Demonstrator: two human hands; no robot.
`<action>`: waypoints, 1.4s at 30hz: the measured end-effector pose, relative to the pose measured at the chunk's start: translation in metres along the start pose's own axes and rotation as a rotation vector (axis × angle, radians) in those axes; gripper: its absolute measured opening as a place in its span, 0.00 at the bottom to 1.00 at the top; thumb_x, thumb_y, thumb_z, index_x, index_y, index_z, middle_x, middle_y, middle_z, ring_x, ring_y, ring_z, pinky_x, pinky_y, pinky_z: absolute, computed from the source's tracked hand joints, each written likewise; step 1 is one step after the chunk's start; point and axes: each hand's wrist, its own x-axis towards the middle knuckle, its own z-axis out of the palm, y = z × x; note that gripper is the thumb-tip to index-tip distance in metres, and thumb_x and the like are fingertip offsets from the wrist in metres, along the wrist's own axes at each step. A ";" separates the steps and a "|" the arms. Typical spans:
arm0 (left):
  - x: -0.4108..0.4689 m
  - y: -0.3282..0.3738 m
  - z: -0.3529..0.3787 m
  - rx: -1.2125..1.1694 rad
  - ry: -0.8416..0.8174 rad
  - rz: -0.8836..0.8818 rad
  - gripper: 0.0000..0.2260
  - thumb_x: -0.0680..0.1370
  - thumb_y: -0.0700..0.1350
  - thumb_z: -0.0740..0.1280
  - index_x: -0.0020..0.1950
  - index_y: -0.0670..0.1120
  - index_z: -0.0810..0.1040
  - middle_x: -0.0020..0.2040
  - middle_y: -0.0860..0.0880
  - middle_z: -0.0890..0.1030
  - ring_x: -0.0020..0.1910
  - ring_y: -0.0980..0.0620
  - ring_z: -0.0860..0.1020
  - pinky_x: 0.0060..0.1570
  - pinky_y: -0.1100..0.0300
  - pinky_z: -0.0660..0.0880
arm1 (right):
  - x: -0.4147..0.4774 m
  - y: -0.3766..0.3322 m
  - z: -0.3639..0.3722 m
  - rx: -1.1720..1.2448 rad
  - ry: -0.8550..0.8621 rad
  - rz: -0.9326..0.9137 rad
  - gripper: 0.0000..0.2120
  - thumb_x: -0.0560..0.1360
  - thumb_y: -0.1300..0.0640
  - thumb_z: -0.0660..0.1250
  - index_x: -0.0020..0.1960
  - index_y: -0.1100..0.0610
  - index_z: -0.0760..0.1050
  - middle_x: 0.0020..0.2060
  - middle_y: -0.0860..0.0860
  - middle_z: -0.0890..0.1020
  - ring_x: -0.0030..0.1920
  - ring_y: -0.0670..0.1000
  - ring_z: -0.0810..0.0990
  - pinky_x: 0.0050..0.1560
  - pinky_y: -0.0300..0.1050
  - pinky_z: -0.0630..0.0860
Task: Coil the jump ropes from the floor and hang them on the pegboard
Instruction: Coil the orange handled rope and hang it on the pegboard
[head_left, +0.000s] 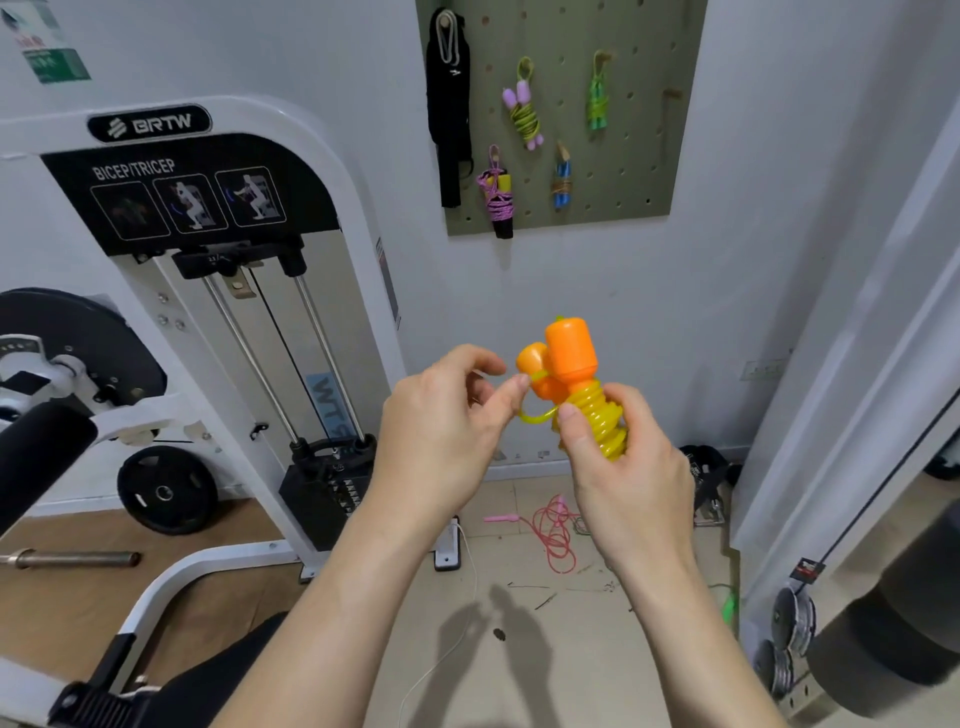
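Note:
My right hand (623, 467) grips a jump rope with orange handles (569, 348), its yellow cord (605, 415) wound in tight turns around them. My left hand (447, 421) pinches the loose yellow end, which forms a small loop (535, 415) beside the bundle. On the floor below lies a pink jump rope (553, 530), uncoiled. The green pegboard (644, 156) on the wall above carries several coiled ropes on pegs, and one peg (670, 96) at its right holds nothing.
A white bicep/tricep machine (249, 291) with a weight stack fills the left side. A weight plate (166, 491) leans near it and a bar (72, 558) lies on the floor. A black strap (449, 109) hangs on the pegboard's left. Dumbbells (789, 639) sit at lower right.

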 end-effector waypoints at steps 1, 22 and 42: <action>0.002 -0.001 0.000 0.051 -0.054 -0.017 0.12 0.76 0.60 0.65 0.48 0.53 0.77 0.35 0.55 0.79 0.36 0.58 0.78 0.42 0.54 0.76 | -0.004 -0.003 -0.001 -0.003 -0.001 -0.028 0.17 0.73 0.34 0.59 0.52 0.45 0.71 0.33 0.46 0.80 0.38 0.51 0.77 0.38 0.47 0.71; -0.016 0.002 0.010 -0.447 -0.430 0.106 0.15 0.75 0.51 0.66 0.35 0.42 0.71 0.33 0.51 0.71 0.34 0.51 0.70 0.37 0.62 0.66 | 0.021 0.006 -0.022 0.799 -0.549 0.357 0.18 0.77 0.46 0.63 0.48 0.62 0.77 0.31 0.61 0.78 0.22 0.52 0.67 0.21 0.36 0.59; -0.005 0.014 -0.029 -0.367 -0.255 -0.201 0.08 0.74 0.44 0.73 0.35 0.44 0.82 0.32 0.52 0.82 0.31 0.59 0.75 0.35 0.69 0.72 | -0.009 0.021 -0.004 0.723 -0.420 0.025 0.18 0.67 0.38 0.67 0.49 0.48 0.79 0.33 0.55 0.79 0.25 0.49 0.70 0.22 0.37 0.66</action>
